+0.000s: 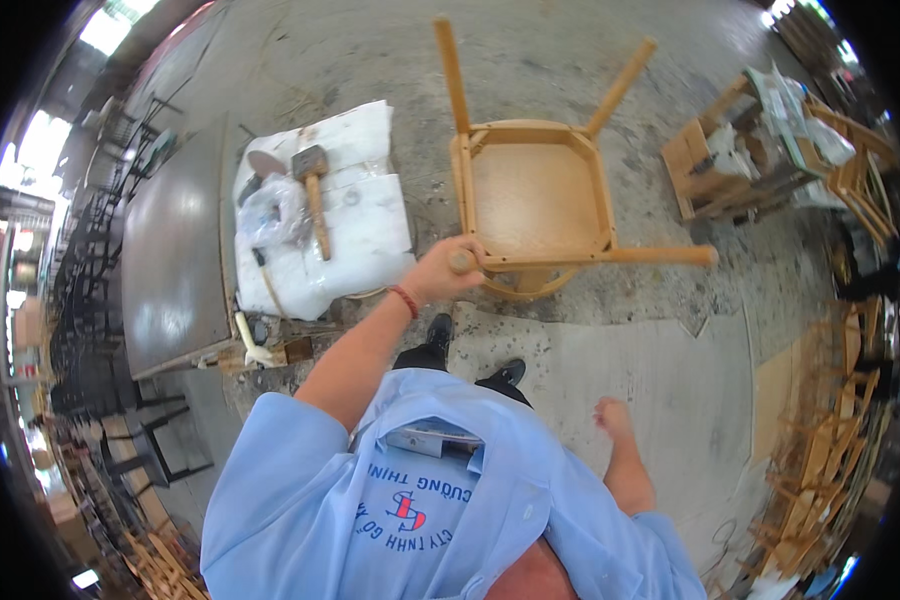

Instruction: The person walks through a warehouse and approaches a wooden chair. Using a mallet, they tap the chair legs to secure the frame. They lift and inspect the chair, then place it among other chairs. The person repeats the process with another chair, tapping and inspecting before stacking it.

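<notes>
A light wooden chair (540,195) is upside down in front of me, with the underside of its seat facing up and its legs sticking out. My left hand (448,270) is wrapped round the near left chair leg (462,262), whose round end pokes up from the grip. A curved wooden rail (530,289) shows below the near edge of the seat. Down at my right side hangs my right hand (613,415), away from the chair, its fingers curled in with nothing visible in them.
To the left, a white padded surface (355,240) carries a mallet (315,195), a plastic bag (273,212) and a thin-handled tool (268,280). A large grey-topped table (175,260) adjoins it. A cluttered cart (710,160) stands at right; stacked wooden chair parts (820,470) lie nearer.
</notes>
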A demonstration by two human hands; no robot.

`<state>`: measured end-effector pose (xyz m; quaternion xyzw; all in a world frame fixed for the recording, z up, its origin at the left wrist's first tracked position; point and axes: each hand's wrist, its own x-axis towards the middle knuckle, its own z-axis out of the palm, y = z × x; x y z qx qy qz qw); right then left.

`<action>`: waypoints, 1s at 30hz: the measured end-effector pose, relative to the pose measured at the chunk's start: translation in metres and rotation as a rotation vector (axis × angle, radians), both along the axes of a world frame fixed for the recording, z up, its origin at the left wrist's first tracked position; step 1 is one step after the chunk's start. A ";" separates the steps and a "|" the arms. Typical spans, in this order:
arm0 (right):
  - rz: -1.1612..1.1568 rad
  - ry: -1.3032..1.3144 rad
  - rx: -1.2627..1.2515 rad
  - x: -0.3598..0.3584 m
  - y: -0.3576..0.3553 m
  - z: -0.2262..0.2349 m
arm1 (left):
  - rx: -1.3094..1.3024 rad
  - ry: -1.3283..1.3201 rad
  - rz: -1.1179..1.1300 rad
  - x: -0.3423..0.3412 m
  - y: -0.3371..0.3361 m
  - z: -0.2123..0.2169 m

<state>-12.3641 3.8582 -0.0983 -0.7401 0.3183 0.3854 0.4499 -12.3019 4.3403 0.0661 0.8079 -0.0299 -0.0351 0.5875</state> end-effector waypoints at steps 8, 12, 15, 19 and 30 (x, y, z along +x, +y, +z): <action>0.324 -0.379 0.090 0.112 0.127 0.065 | -0.136 0.033 0.189 -0.019 -0.029 -0.031; 0.483 -0.429 0.144 0.096 0.208 0.079 | -0.038 -0.043 0.148 -0.023 -0.034 -0.023; 0.443 -0.307 0.115 0.057 0.220 0.063 | 0.085 -0.269 0.222 -0.050 0.011 -0.033; 0.449 -0.014 -0.038 -0.016 0.182 0.029 | 0.144 -0.024 0.679 -0.142 0.117 -0.050; 1.220 -0.216 -0.131 -0.029 0.267 0.019 | 0.359 0.826 1.558 -0.337 0.278 -0.104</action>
